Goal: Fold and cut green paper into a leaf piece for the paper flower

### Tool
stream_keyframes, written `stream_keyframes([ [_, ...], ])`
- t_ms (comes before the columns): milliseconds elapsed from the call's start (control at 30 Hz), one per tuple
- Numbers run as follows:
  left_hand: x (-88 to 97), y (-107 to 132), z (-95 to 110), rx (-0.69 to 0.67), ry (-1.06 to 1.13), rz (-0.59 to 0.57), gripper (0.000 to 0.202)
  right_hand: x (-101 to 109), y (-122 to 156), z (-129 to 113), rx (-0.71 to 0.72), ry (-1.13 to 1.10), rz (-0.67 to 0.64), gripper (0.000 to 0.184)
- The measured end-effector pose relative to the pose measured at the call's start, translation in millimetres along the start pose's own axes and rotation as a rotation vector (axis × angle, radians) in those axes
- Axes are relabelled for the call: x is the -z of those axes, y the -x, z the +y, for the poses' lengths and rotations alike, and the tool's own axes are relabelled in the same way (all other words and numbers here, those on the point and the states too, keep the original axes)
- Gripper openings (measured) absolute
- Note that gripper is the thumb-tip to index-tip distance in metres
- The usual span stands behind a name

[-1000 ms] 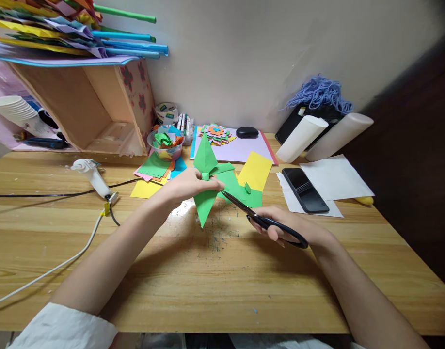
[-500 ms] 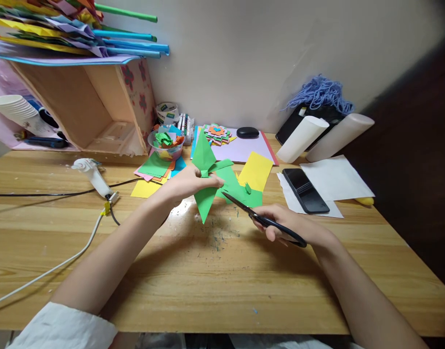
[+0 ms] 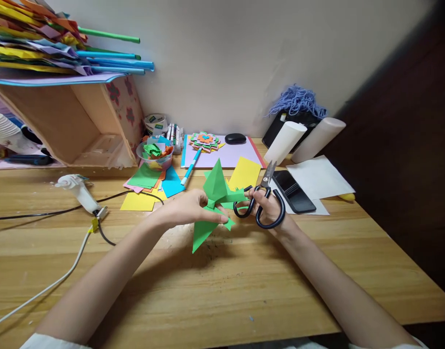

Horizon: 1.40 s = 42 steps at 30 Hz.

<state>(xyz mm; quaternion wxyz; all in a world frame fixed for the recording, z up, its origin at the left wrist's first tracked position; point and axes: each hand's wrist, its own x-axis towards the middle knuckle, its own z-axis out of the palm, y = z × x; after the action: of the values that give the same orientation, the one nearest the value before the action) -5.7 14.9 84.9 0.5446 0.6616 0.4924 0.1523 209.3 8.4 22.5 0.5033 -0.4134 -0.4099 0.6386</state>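
A folded green paper bow (image 3: 214,186) is pinched between the thumb and fingers of my left hand (image 3: 184,209). Its two pointed wings stretch up and down, and strips with notched ends stick out to the right. My right hand (image 3: 271,207) holds black-handled scissors (image 3: 267,177), their blades closed and pointing up, away from the paper. The right fingertips are close to the end of the upper strip; whether they touch it I cannot tell. Behind the bow lies a yellow paper sheet (image 3: 245,173), and green paper is partly hidden there.
A bowl of paper scraps (image 3: 155,157), coloured sheets (image 3: 144,177) and a blue-and-white marker (image 3: 192,166) are beyond my left hand. The glue gun (image 3: 79,194) trails cables at left. A phone (image 3: 294,191) and white paper rolls (image 3: 285,142) are at right. An open box (image 3: 126,114) stands back left.
The scissors have swung from pointing left at the bow to pointing upward in my right hand. My left hand has tilted the bow, bringing the notched strips into view. The head view has shifted.
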Motion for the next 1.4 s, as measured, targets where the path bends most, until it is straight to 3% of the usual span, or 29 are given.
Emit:
stream_keyframes([
  [133,-4.8,-3,0,0.006,-0.016,-0.077,0.023,-3,2,-1,0.051,0.074,0.043,0.039],
  [367,-17.6,-7,6,-0.058,0.111,-0.001,0.021,1,-3,10,0.123,0.265,0.077,0.041],
  [533,-20.6,-9,4,-0.059,0.062,0.041,0.024,-2,4,2,0.413,0.448,0.22,0.04],
  [667,-20.5,-10,-1,-0.153,0.005,0.069,0.024,-6,15,-7,0.616,0.599,0.206,0.034],
  [833,-24.3,-12,-6,-0.2,0.013,0.078,0.022,-10,23,-2,0.61,0.768,0.135,0.021],
  [1000,-26.0,-13,-6,-0.223,0.036,0.079,0.021,-8,23,4,0.739,0.876,0.147,0.02],
  [1167,-20.6,-7,3,-0.183,0.018,-0.013,0.027,-3,25,3,0.844,0.943,0.123,0.02],
  [1400,-24.4,-10,0,-0.225,0.034,0.119,0.025,-5,27,6,0.757,0.897,0.173,0.016],
])
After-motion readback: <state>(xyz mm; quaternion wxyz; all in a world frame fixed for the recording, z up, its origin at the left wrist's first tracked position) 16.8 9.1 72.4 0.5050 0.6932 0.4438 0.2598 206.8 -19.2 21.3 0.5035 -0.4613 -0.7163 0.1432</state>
